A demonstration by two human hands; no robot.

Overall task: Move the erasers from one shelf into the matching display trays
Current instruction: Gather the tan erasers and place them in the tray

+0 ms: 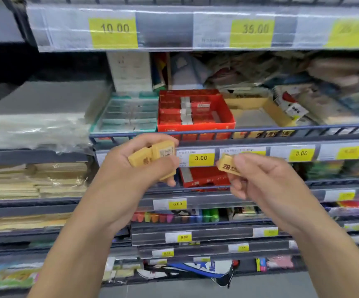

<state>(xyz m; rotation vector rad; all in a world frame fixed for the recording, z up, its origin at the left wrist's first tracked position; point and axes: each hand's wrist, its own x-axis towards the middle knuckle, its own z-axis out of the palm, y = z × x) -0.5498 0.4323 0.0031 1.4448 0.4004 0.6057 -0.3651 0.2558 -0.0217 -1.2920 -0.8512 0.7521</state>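
Nearest us, we see two bare forearms reaching toward store shelving. Our left hand curls its grip around a small stack of tan erasers, at least two, held just below the front rail of a shelf. Our right hand pinches a single tan eraser marked 2B between thumb and fingers, close beside the left hand but apart from it. Both hands hover in front of a yellow price label reading 3.00.

Just past the rail sit three trays side by side. A teal tray on the left looks packed in rows. A red tray in the middle holds red-sleeved erasers on its left half, with room on the right. A yellow cardboard tray on the right shows mostly bare floor.

We judge the tan erasers belong in the yellow tray, which matches their colour. None of those in hand is placed yet, so that tray remains to be filled.
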